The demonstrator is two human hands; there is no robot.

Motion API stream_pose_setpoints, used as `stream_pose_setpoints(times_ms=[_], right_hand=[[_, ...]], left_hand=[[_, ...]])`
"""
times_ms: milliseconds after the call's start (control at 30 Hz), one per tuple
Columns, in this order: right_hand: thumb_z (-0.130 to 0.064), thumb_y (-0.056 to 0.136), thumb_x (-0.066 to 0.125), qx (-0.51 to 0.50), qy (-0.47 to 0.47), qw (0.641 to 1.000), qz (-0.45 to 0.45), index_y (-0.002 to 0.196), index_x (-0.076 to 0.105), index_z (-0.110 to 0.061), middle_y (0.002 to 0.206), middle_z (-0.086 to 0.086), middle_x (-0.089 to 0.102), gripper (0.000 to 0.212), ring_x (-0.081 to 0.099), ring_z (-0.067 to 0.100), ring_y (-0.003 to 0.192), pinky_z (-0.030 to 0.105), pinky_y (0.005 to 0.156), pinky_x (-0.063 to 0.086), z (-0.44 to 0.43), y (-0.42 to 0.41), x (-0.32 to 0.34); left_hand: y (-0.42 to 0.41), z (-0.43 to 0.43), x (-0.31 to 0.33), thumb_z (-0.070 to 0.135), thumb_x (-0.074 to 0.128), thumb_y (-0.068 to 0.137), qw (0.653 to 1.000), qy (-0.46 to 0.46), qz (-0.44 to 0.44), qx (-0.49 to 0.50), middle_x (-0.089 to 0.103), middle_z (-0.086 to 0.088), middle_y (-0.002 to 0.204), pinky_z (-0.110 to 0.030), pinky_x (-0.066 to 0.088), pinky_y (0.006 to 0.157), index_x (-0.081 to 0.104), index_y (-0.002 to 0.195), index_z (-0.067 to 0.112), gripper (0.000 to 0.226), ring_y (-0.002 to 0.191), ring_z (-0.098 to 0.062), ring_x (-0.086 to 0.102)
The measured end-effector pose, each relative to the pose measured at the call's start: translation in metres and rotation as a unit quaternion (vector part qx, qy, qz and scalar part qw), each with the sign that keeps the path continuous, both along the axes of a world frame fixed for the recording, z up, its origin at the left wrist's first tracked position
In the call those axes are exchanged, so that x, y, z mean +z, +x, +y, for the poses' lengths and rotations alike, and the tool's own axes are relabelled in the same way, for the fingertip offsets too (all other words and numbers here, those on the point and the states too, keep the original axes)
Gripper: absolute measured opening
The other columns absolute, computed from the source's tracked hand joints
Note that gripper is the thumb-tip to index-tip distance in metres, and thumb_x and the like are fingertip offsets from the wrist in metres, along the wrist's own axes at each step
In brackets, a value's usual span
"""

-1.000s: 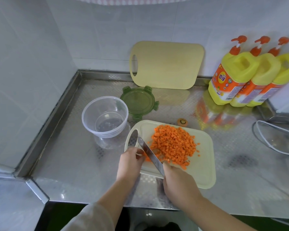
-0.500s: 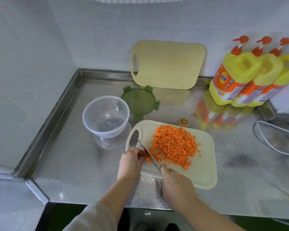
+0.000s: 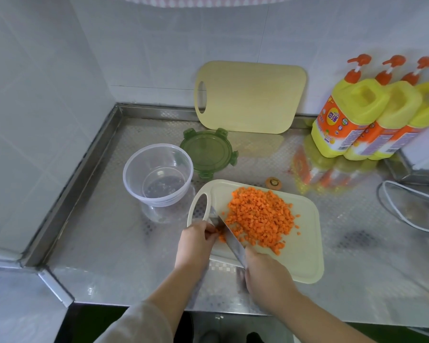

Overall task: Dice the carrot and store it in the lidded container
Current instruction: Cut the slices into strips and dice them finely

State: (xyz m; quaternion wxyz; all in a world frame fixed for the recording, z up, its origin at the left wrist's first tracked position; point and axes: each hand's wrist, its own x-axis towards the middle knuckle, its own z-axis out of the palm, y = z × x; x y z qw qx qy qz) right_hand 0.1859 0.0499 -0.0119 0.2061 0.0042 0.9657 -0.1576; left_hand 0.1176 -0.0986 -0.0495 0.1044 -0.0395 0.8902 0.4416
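A loose heap of small orange diced carrot point(image 3: 260, 217) lies on the middle and left part of a cream plastic cutting board point(image 3: 300, 253) with rounded corners and an oval handle hole. A knife point(image 3: 229, 235) with a long steel blade stands edge-down along the heap's left border. The right hand point(image 3: 268, 278) is clenched round its handle, which is hidden under the fingers. The left hand point(image 3: 196, 241) sits on the other side of the blade, fingers curled with their tips at a few carrot bits; whether it pinches them cannot be told.

Just left of the board stands a clear round plastic container point(image 3: 157, 174), with nothing orange inside. Its round green lid point(image 3: 207, 151) with clip tabs lies flat behind it. A carrot stub point(image 3: 273, 182) sits just beyond the board's far edge. All rest on a patterned steel counter point(image 3: 109, 243). A second beige board point(image 3: 250, 96) leans on the white tiled wall, three yellow pump bottles point(image 3: 352, 117) stand at the right, and a white cable point(image 3: 406, 206) loops nearby.
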Motion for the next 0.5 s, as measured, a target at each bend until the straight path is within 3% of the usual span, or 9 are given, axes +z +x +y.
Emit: stream_pose_setpoints(times_ms=[100, 233, 333, 400, 467, 500], right_hand=[[-0.016, 0.095, 0.038, -0.005, -0.03, 0.999, 0.011, 0.093, 0.04, -0.021, 0.068, -0.009, 0.038, 0.006, 0.051, 0.018, 0.073, 0.027, 0.061, 0.038, 0.015, -0.003, 0.0], [-0.021, 0.097, 0.036, -0.002, -0.04, 0.999, 0.022, 0.089, 0.035, -0.026, 0.069, -0.009, 0.039, 0.009, 0.046, 0.016, 0.067, 0.027, 0.056, 0.034, 0.035, -0.008, 0.005], [-0.024, 0.098, 0.037, -0.003, -0.044, 0.999, 0.021, 0.081, 0.029, -0.03, 0.07, -0.009, 0.041, 0.02, 0.045, 0.016, 0.068, 0.024, 0.052, 0.029, 0.049, -0.013, 0.011], [-0.025, 0.098, 0.039, -0.009, -0.049, 0.998, 0.029, 0.086, 0.032, -0.027, 0.074, -0.006, 0.047, 0.014, 0.051, 0.018, 0.073, 0.028, 0.057, 0.035, 0.058, -0.016, 0.015], [-0.025, 0.098, 0.04, -0.015, -0.044, 0.998, 0.033, 0.096, 0.04, -0.024, 0.075, -0.005, 0.049, 0.002, 0.053, 0.021, 0.076, 0.031, 0.061, 0.037, 0.067, -0.019, 0.02], [-0.024, 0.097, 0.042, -0.025, -0.046, 0.998, 0.033, 0.101, 0.044, -0.021, 0.075, -0.003, 0.051, 0.005, 0.053, 0.023, 0.075, 0.032, 0.06, 0.037, 0.071, -0.021, 0.022]], left_hand=[[-0.001, -0.002, -0.001, 0.008, 0.065, 0.082, 1.0, 0.007, -0.012, -0.019, 0.067, 0.012, 0.087, -0.022, 0.051, 0.077, 0.067, 0.086, 0.022, 0.015, 0.082, -0.004, 0.062], [-0.004, 0.004, -0.001, 0.006, 0.064, 0.081, 0.997, -0.008, -0.022, -0.068, 0.063, 0.015, 0.087, -0.017, 0.048, 0.075, 0.063, 0.09, 0.023, 0.019, 0.08, -0.002, 0.059], [-0.007, 0.014, -0.002, 0.003, 0.065, 0.08, 0.994, -0.016, -0.012, -0.107, 0.062, 0.008, 0.091, -0.011, 0.044, 0.072, 0.061, 0.092, 0.02, 0.021, 0.08, -0.006, 0.056], [-0.011, 0.017, 0.0, 0.005, 0.066, 0.081, 0.995, 0.003, -0.015, -0.098, 0.064, 0.004, 0.092, -0.017, 0.046, 0.076, 0.062, 0.093, 0.019, 0.018, 0.082, -0.011, 0.059], [-0.014, 0.016, 0.007, 0.009, 0.066, 0.085, 0.997, 0.054, -0.026, -0.056, 0.065, 0.008, 0.086, -0.009, 0.044, 0.068, 0.062, 0.088, 0.022, 0.014, 0.077, -0.008, 0.061], [-0.015, 0.014, 0.011, 0.011, 0.065, 0.087, 0.997, 0.068, -0.014, -0.034, 0.064, 0.011, 0.084, -0.007, 0.043, 0.066, 0.062, 0.086, 0.023, 0.013, 0.076, -0.006, 0.06]])
